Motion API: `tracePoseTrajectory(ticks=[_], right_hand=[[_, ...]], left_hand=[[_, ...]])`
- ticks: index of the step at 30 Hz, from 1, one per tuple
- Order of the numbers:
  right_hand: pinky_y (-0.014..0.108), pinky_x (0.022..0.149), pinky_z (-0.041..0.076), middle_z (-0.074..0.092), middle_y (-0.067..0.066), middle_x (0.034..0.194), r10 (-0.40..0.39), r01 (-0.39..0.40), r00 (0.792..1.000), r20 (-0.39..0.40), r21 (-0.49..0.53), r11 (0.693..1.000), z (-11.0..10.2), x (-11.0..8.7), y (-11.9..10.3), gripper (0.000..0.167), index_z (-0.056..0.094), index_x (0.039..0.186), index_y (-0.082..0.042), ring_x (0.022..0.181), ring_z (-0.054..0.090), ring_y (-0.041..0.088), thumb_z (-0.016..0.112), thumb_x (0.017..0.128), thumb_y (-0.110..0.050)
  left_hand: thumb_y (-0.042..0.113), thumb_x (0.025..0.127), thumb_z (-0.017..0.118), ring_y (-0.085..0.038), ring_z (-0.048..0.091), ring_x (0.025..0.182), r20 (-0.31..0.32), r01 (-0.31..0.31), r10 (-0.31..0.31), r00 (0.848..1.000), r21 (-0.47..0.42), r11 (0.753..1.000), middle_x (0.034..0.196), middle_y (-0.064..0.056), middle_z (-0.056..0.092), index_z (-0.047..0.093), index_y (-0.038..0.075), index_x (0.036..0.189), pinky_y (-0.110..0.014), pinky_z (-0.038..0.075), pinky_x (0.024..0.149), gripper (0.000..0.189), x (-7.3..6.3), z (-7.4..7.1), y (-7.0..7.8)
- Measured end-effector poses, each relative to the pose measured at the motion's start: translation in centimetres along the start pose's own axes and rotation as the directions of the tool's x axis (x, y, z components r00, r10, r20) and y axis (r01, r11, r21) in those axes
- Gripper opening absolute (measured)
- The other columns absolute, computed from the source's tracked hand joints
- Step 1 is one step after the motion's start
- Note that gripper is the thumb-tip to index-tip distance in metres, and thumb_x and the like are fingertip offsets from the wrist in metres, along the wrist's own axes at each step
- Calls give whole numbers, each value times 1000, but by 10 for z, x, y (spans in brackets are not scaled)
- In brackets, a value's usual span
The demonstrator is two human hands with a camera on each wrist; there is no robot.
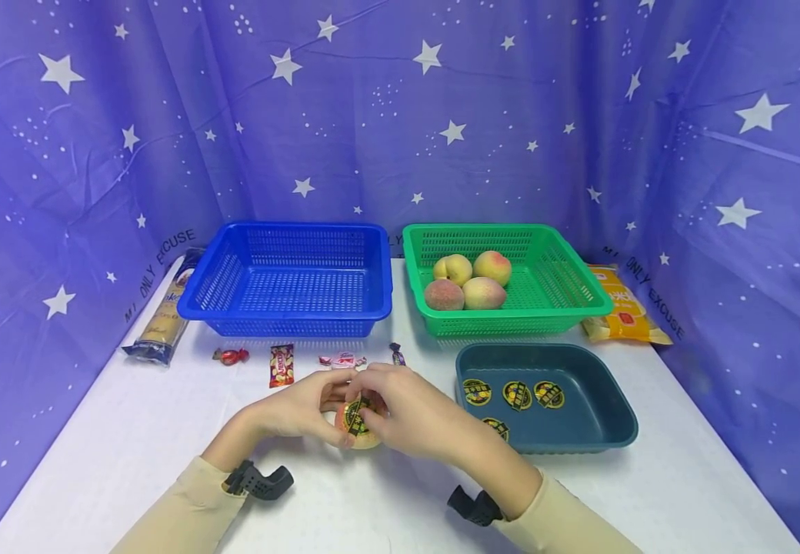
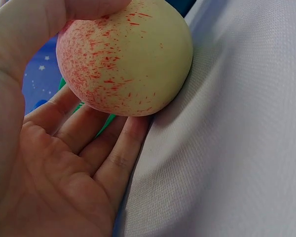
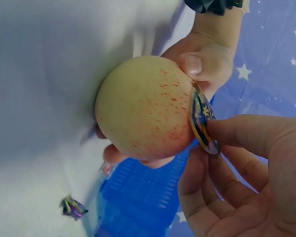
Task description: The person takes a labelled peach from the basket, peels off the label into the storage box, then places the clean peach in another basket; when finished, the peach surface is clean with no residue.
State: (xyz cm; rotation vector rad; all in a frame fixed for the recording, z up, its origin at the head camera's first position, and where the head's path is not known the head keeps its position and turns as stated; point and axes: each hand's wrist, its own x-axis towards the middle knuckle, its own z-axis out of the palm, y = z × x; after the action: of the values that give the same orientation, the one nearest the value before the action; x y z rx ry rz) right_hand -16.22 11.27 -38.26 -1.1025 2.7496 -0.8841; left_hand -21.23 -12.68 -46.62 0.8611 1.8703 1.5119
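A yellowish peach with red speckles (image 2: 128, 64) sits on the white cloth, held by my left hand (image 1: 299, 404) between the thumb and curled fingers. On its upper side is a round black-and-gold sticker (image 3: 203, 121). My right hand (image 1: 414, 408) has its thumb on the sticker's face and a fingertip at its lower edge, pinching it against the peach in the right wrist view. How much of the sticker adheres is hidden. Right of the hands, a dark teal tray (image 1: 594, 408) holds several similar stickers (image 1: 517, 395).
Behind stand an empty blue basket (image 1: 282, 314) and a green basket (image 1: 545, 313) with several peaches (image 1: 481, 293). Wrapped candies (image 1: 281, 365) lie in a row before the blue basket. Packaged food flanks both sides: a clear-and-blue pack (image 1: 167, 315) left, an orange bag (image 1: 625, 308) right.
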Motion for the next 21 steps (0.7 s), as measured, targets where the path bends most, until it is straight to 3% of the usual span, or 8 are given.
tracePoseTrajectory(ticks=[4, 9, 21], right_hand=[[22, 71, 53, 67, -10, 86, 6, -11, 997, 76, 60, 998, -13, 0, -2, 21, 79, 111, -17, 78, 58, 5, 72, 99, -2], [24, 72, 59, 70, -12, 85, 31, -52, 987, 157, 130, 990, -35, -3, 2, 22, 80, 111, -19, 78, 63, 5, 73, 98, -2], [27, 76, 63, 77, -6, 93, 141, -163, 973, 182, 113, 980, -99, -23, 38, 19, 79, 116, -18, 82, 69, 12, 76, 100, -7]], left_hand=[[8, 82, 89, -28, 66, 144, 1, -2, 2, 1000, 2, 1000, 152, -16, 68, 56, 4, 152, -27, 54, 119, 78, 0, 0, 0], [3, 81, 88, -25, 66, 143, -3, -10, 10, 1000, -6, 1000, 149, -16, 70, 57, 4, 148, -27, 53, 121, 74, 0, 0, 0], [8, 79, 90, -21, 69, 136, -9, -78, 78, 997, 16, 997, 145, -13, 71, 62, 7, 144, -29, 54, 121, 71, 2, 2, -2]])
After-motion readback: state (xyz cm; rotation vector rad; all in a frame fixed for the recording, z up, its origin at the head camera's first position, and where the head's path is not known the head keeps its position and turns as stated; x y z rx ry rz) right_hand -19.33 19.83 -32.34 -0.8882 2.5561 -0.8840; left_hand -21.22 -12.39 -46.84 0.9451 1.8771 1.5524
